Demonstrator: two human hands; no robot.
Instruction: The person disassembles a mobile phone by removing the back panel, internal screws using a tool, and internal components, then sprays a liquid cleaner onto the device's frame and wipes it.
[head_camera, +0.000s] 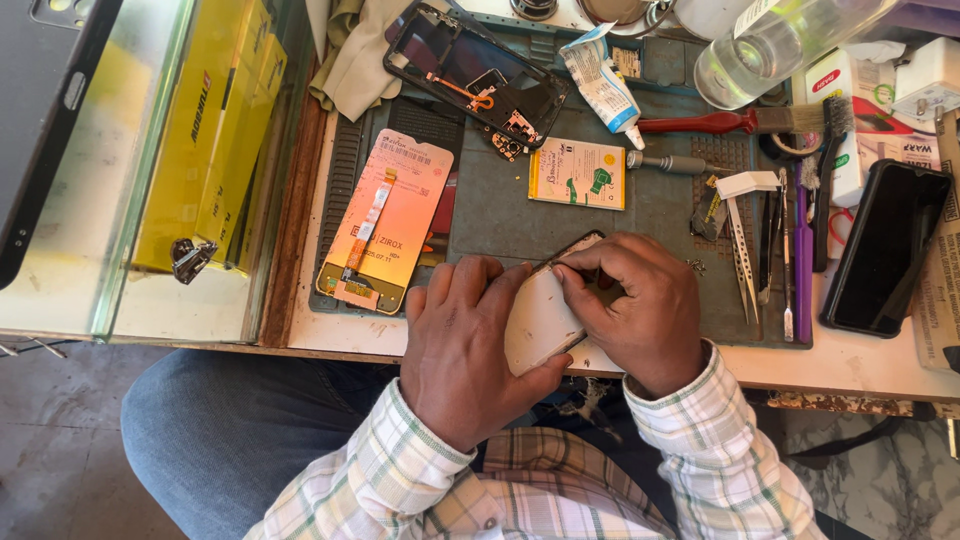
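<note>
Seen from the head camera, a pale phone panel (540, 318) is gripped at the near edge of the grey work mat (500, 205), the left hand (468, 345) clasped under it, the right hand (640, 300) pinching its top edge. Beyond the mat's centre an opened phone frame (475, 72) lies stripped; reassembly appears unfinished.

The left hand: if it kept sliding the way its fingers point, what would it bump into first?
Probably the small yellow-green card. The left hand rests on the phone panel, fingers pointing up-right over bare mat; depth is uncertain.
</note>
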